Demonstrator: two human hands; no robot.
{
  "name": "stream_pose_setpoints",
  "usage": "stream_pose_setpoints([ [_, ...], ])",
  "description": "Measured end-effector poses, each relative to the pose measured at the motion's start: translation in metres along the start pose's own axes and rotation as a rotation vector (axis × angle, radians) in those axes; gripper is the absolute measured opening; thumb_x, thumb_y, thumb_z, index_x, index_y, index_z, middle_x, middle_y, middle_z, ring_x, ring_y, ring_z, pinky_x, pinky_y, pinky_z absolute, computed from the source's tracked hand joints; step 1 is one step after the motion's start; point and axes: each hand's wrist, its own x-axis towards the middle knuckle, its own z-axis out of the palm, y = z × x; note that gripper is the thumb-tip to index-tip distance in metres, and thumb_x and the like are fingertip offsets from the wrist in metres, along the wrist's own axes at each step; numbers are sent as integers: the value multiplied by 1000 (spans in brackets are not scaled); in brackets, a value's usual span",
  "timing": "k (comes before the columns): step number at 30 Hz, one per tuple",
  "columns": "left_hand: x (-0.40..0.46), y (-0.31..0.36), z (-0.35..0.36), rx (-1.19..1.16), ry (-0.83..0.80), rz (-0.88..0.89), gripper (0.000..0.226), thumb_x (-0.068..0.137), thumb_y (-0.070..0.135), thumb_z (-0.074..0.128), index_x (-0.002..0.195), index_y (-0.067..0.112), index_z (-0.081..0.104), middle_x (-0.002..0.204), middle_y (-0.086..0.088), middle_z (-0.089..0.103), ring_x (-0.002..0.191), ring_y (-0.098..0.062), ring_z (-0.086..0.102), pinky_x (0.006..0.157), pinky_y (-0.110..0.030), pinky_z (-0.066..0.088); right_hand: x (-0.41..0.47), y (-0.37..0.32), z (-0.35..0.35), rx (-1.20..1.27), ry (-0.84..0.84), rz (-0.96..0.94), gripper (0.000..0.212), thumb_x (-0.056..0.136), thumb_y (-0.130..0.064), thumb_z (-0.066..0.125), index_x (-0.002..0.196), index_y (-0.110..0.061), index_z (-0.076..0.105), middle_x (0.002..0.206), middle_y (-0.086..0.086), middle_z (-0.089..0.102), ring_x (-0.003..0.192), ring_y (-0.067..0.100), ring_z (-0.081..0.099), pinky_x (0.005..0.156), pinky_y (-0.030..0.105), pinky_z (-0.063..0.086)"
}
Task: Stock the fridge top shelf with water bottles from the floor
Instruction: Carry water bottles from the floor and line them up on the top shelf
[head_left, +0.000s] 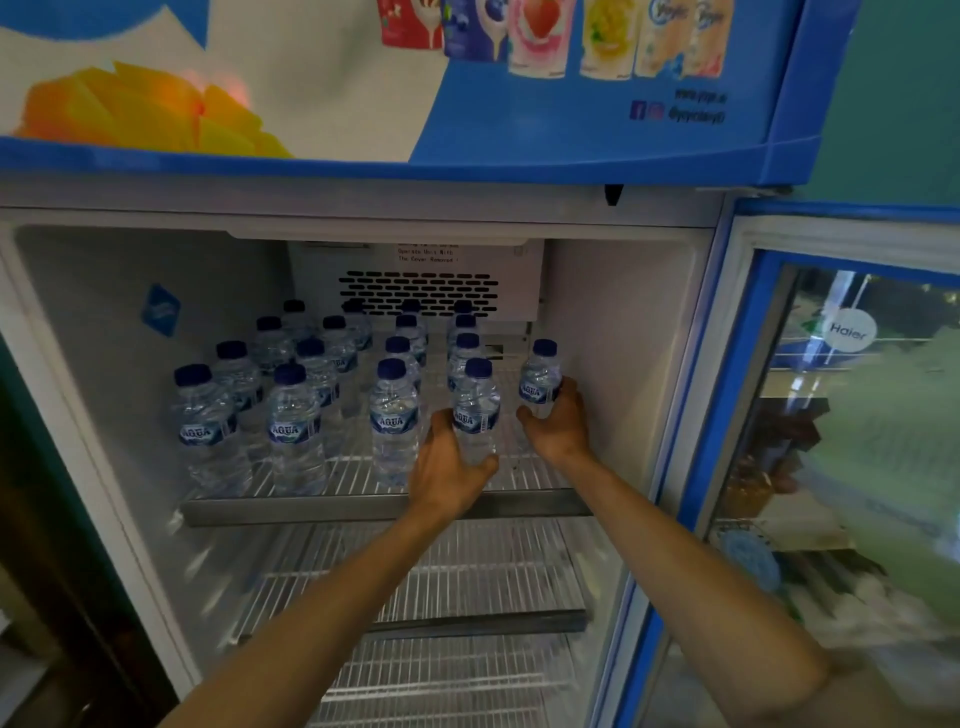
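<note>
On the top shelf (291, 506) of the open fridge (623, 332), head view: rows of capped bottles (296, 431) stand upright on the wire rack, filling the left and middle. The left hand (447, 467) curls round the lower body of a front bottle (475, 410). The right hand (558, 426) wraps a second bottle (540, 379) at its label, at the far right beside the wall, where a new row is starting. The floor stock is out of view. These 2 look full, so fairly heavy for their size; thin plastic will dent and may be slick, so a grip round the middle suits best, set flat so the base does not tip on the wires
</note>
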Motion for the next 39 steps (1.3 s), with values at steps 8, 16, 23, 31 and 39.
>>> stream_pose_setpoints([
  [8,-2,-4,1,60,65,-83,73,68,37,85,124,15,44,121,-6,56,109,-25,57,89,-39,51,-3,5,4,-54,-8,78,78,79,-32,81,140,-12,37,135,13,40,120,30,50,101,35,45],
  [16,3,-5,-2,101,-20,-54,72,70,43,82,122,12,45,122,-9,59,110,-28,58,87,-37,51,3,8,8,-65,18,125,75,75,-31,84,136,-13,45,133,13,54,117,31,57,98,41,52],
  [23,6,-6,-6,24,-53,-49,79,64,45,86,121,12,42,119,-8,62,108,-26,60,89,-37,53,7,2,19,-61,-6,124,75,76,-27,81,138,-11,41,134,13,55,119,31,58,97,45,53],
  [31,13,-9,-13,77,-154,67,93,63,43,87,135,15,35,133,-6,55,120,-25,53,98,-30,43,32,3,24,-32,90,85,68,76,-22,84,133,-11,46,129,13,56,116,31,58,97,41,52],
  [39,20,-23,-10,77,-219,72,97,60,45,88,138,19,36,133,-3,56,121,-24,53,101,-32,44,86,-8,41,-22,16,22,62,82,-12,78,131,-4,42,130,13,57,116,29,57,90,27,44],
])
